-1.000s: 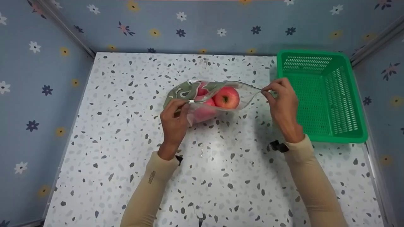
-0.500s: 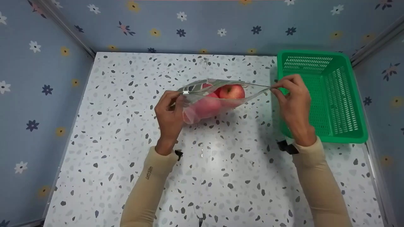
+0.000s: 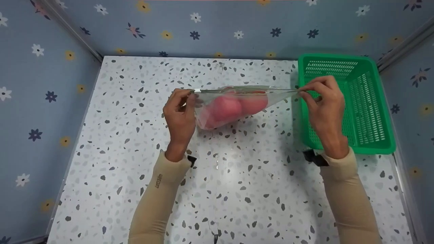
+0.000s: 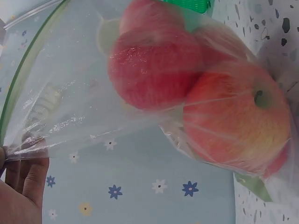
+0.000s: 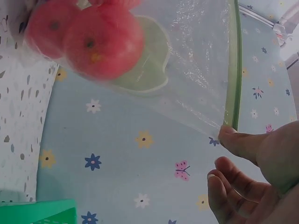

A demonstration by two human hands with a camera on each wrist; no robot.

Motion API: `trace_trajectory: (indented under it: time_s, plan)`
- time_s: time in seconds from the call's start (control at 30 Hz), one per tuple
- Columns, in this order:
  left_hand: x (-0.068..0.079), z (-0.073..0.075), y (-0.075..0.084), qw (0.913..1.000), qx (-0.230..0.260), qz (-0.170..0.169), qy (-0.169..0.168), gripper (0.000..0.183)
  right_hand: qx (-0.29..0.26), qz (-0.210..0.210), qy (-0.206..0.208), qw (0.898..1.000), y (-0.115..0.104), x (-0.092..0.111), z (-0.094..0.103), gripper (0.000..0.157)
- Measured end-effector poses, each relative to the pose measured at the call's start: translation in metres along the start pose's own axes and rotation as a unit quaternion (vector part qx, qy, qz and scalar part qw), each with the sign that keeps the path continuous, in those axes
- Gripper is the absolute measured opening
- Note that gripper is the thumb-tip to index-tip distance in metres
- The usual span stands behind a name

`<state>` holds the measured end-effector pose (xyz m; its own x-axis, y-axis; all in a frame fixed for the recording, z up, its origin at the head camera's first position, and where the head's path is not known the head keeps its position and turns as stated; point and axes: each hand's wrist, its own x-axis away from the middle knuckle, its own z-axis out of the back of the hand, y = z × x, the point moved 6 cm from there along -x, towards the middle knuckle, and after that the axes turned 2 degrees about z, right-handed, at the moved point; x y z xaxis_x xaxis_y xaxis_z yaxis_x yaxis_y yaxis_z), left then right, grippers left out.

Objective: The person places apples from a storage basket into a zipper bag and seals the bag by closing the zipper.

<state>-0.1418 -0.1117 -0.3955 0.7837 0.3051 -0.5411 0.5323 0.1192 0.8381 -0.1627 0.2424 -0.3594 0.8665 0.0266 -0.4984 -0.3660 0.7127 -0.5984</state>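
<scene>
A clear zip bag (image 3: 281,95) with several red apples (image 3: 230,105) inside is stretched between both hands, its top edge nearly straight. My left hand (image 3: 179,110) pinches the left top corner, right beside a white slider (image 3: 197,90). At the opposite corner, thumb and fingers of my right hand (image 3: 327,110) pinch the edge. A green zip strip (image 5: 233,70) runs along the mouth in the right wrist view. The apples hang low in the bag, one large apple (image 4: 238,116) showing its stem hollow in the left wrist view. A pale green print lies behind them.
A green plastic basket (image 3: 388,135) stands at the right of the speckled white table (image 3: 237,196), partly behind the right hand. Blue flowered panels (image 3: 217,23) enclose the back and both sides.
The right hand has moved right and slightly away, the left hand a little left and away. The bag's mouth has gone from gaping to a taut line, and the bag now hangs more upright.
</scene>
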Motion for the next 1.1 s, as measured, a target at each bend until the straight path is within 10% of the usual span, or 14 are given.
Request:
trace_trajectory:
  time_s: [1.1]
  plan:
    - [-0.028,-0.022,0.024,0.9990,0.034,-0.028,-0.003,0.009,-0.021,-0.003,0.090,0.996,-0.023,-0.017,0.046,0.010]
